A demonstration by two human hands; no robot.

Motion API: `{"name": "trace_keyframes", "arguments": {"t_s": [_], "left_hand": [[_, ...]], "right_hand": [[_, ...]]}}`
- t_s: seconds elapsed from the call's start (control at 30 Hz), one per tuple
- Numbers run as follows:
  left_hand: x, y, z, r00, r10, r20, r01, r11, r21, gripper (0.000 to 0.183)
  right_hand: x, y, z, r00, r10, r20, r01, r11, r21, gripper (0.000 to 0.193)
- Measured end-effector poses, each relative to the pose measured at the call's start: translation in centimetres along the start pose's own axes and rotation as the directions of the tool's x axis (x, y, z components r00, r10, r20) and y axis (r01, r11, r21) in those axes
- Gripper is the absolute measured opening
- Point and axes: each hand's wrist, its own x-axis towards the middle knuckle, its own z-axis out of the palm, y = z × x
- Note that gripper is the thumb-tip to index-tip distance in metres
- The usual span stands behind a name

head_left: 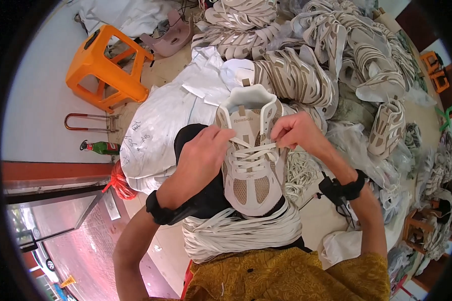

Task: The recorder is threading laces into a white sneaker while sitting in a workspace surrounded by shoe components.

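Observation:
A beige and white sneaker upper (260, 195) lies across my lap with its toe toward me and its collar away. A flat off-white shoelace (251, 159) crosses its front in several rows through the lower eyelets. My left hand (202, 155) is closed at the left eyelet edge, its fingertips pinching the lace. On the opposite edge, my right hand (299, 132) pinches the lace between thumb and forefinger. The upper part of the tongue (243, 120) shows between the eyelet rows. A thick bundle of loose white laces (241, 231) lies across my lap below the toe.
Stacked shoe uppers (291, 75) lie beyond my hands and to the right. A stuffed white sack (160, 115) stands at the left, near an orange stool (108, 70) and a green bottle (105, 147). More laces (301, 173) lie in a heap beside my right wrist.

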Motion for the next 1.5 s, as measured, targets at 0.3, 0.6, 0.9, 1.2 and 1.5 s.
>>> {"name": "trace_keyframes", "arguments": {"t_s": [0.3,0.6,0.9,1.2,1.5], "left_hand": [[0.2,-1.9,-0.2,0.934,-0.272,0.229,0.273,0.962,0.029,0.025],[0.1,-2.5,0.9,0.997,-0.081,0.017,0.078,0.990,0.115,0.021],[0.2,-2.8,1.3,0.991,-0.096,0.090,0.067,0.959,0.277,0.009],[-0.7,-4.5,-1.3,0.998,0.054,-0.020,-0.041,0.915,0.401,0.007],[-2.6,-7.1,-3.1,0.994,-0.099,-0.035,0.105,0.915,0.389,0.006]], "right_hand": [[-1.1,-1.2,2.3,0.792,-0.592,0.150,0.430,0.367,-0.825,0.011],[-0.5,-1.5,5.2,0.814,-0.479,0.330,0.419,0.090,-0.903,0.004],[-1.7,-2.5,5.4,0.487,-0.623,0.613,0.487,-0.389,-0.782,0.008],[-2.1,-1.4,4.8,0.393,-0.760,0.518,0.442,-0.338,-0.831,0.013],[-0.8,-1.0,5.3,0.348,-0.839,0.419,0.566,-0.168,-0.807,0.011]]}}
